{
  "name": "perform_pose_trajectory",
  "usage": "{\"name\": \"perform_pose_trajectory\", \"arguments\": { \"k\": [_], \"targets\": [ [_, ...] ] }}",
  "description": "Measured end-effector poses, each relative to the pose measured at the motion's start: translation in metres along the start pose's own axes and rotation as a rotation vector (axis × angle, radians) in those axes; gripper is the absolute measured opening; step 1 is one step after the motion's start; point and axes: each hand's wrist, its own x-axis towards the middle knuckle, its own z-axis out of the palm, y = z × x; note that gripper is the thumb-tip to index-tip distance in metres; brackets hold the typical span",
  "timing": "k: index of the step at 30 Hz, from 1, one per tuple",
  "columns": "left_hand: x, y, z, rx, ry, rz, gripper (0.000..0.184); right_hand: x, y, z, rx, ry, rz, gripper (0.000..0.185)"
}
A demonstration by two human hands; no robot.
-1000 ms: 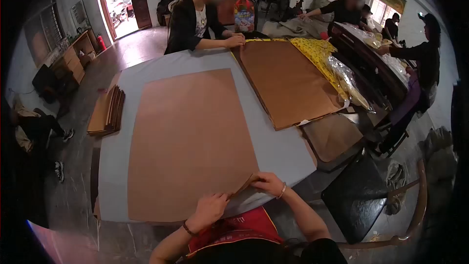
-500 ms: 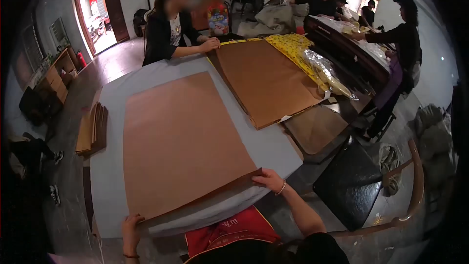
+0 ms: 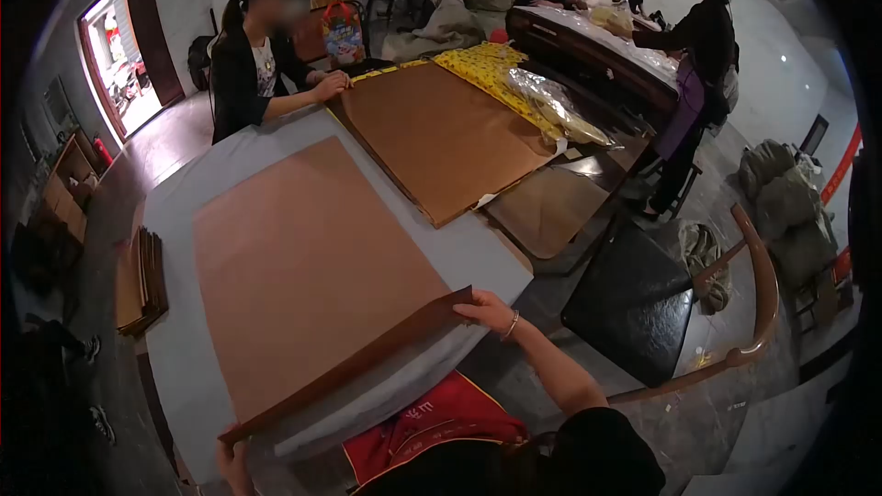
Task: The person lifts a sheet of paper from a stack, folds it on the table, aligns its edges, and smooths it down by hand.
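Observation:
A large sheet of brown paper (image 3: 312,266) lies on the table's pale grey cover (image 3: 175,331), its near edge lifted and turned up into a darker strip. My right hand (image 3: 487,311) pinches the near right corner between thumb and fingers. At the near left corner, my left hand (image 3: 235,461) is closed on the same edge; its fingertips are partly behind the paper. Beyond the sheet sits a stack of brown paper (image 3: 450,133), partly over a yellow patterned wrapper (image 3: 482,64).
Folded brown pieces (image 3: 141,283) stand at the table's left edge. A co-worker's hands (image 3: 332,85) rest at the stack's far corner. A black-seated chair (image 3: 634,303) is to my right. More people work at a far table (image 3: 597,55).
Both hands have raised the sheet's near edge, so more of its folded-up strip shows. The view has swung right, shifting the scene leftward.

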Motion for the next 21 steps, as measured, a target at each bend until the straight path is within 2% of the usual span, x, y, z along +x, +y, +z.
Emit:
{"name": "perform_pose_trajectory", "arguments": {
  "k": [6, 9, 10, 11, 13, 14, 16, 18, 21],
  "targets": [
    [-0.014, 0.017, 0.021, 0.018, 0.032, 0.033, 0.024, -0.010, -0.007, -0.003, -0.069, 0.067, -0.063, 0.016],
    [-0.030, 0.034, 0.031, 0.127, 0.030, 0.144, 0.024, -0.016, -0.015, -0.003, -0.164, 0.117, 0.050, 0.016],
    [-0.030, 0.024, 0.023, 0.067, 0.003, 0.124, 0.024, -0.018, -0.019, -0.005, -0.225, 0.145, 0.090, 0.016],
    [-0.034, 0.018, 0.018, -0.001, -0.028, 0.110, 0.023, -0.020, -0.020, -0.004, -0.272, 0.175, 0.072, 0.018],
    [-0.050, 0.042, 0.030, 0.054, 0.058, 0.116, 0.022, -0.024, -0.022, -0.007, -0.338, 0.160, 0.061, 0.020],
    [-0.055, 0.052, 0.033, 0.121, 0.088, 0.148, 0.021, -0.025, -0.022, -0.010, -0.559, 0.207, -0.212, 0.022],
    [-0.062, 0.051, 0.025, 0.104, 0.115, 0.159, 0.022, -0.029, -0.027, -0.003, -0.765, 0.216, -0.505, 0.025],
    [-0.067, 0.051, 0.022, 0.083, 0.134, 0.177, 0.023, -0.037, -0.040, 0.004, -0.345, 0.315, -0.367, 0.029],
    [-0.071, 0.060, 0.020, 0.111, 0.124, 0.202, 0.024, -0.044, -0.054, 0.002, -0.175, 0.250, -0.249, 0.031]
  ]
}}
